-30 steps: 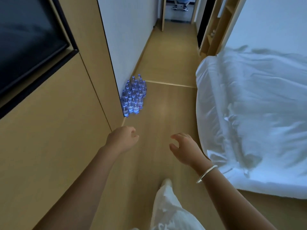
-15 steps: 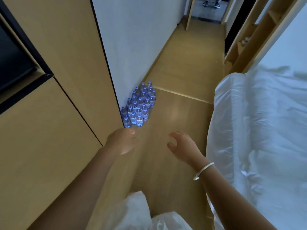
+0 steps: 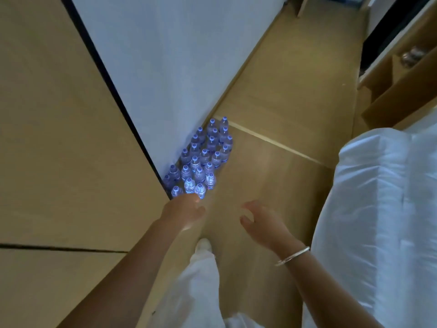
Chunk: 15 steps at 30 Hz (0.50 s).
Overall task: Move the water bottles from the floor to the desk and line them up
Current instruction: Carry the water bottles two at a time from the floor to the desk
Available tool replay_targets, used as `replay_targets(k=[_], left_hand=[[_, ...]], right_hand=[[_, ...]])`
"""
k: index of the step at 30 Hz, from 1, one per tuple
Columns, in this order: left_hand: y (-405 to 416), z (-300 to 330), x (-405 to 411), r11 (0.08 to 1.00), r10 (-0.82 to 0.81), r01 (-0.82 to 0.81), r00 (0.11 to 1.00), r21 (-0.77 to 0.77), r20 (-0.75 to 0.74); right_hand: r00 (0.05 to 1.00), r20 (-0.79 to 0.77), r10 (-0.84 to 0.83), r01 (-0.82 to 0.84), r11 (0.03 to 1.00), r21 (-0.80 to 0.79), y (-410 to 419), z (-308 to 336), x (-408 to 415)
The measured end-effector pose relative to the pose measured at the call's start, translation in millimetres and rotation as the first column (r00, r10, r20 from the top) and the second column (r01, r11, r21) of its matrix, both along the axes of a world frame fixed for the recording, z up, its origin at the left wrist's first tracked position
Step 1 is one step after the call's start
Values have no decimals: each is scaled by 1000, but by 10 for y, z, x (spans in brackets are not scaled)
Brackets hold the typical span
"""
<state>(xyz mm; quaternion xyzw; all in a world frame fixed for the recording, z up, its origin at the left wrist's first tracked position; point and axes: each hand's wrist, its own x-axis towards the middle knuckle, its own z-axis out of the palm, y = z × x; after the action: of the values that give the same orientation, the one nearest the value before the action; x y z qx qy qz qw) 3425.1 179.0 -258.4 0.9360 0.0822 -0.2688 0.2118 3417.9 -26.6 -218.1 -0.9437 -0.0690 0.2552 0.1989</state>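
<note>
Water bottles: a cluster of small clear plastic water bottles with pale caps and blue labels stands upright on the floor, packed in rough rows, bottle touching bottle.
Bottle location: the cluster sits in the corner where the white wall meets the end of the tan wood cabinet panel; its left side lies against the foot of the wall.
Floor: light brown wood-look floor with a pale strip crossing it just beyond the far end of the cluster.
Left hand: the left hand is extended forward, low, just short of the nearest bottles; whether it touches one cannot be told. It holds nothing.
Left fingers: mostly hidden behind the back of the hand and blurred; how far they are curled cannot be told.
Right hand: the right hand is extended forward over bare floor, apart from the bottles and to their right. It holds nothing.
Right fingers: loosely curved and spread, with the thumb set apart from the fingers.
Wrist: a thin silver metal bangle circles the right wrist.
Clothing: a white trouser leg and a white shoe toe show between the two forearms.
Bed: a bed covered in rumpled white bedding fills the right side, near the right forearm.
Shelving: an open tan wood shelf unit stands beyond the bed at upper right.
</note>
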Motion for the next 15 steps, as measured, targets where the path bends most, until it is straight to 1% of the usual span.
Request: replay_targets(k=[3, 4, 6, 9, 12, 15], left_hand=[[47, -258, 581, 998, 52, -54, 997, -41, -53], [53, -343, 732, 993, 96, -101, 993, -67, -73], [49, -571, 998, 958, 235, -252, 964, -139, -127], [72, -854, 1153, 871, 419, -458, 882, -181, -217], [88, -1244, 1289, 787, 542, -596, 791, -158, -282], [73, -1648, 1493, 676, 667, -727, 674, -122, -318]], right_hand=[[998, -63, 14, -13, 1000, 7, 99, -186, 620], [998, -66, 16, -15, 1000, 16, 126, -257, 801], [994, -100, 38, -37, 999, 16, 162, -453, 1164], [985, -159, 63, -63, 998, 6, 216, -639, 1458], [960, -263, 96, -90, 995, 33, 252, -927, 1751], [918, -367, 149, -137, 989, 58, 267, -1343, 2006]])
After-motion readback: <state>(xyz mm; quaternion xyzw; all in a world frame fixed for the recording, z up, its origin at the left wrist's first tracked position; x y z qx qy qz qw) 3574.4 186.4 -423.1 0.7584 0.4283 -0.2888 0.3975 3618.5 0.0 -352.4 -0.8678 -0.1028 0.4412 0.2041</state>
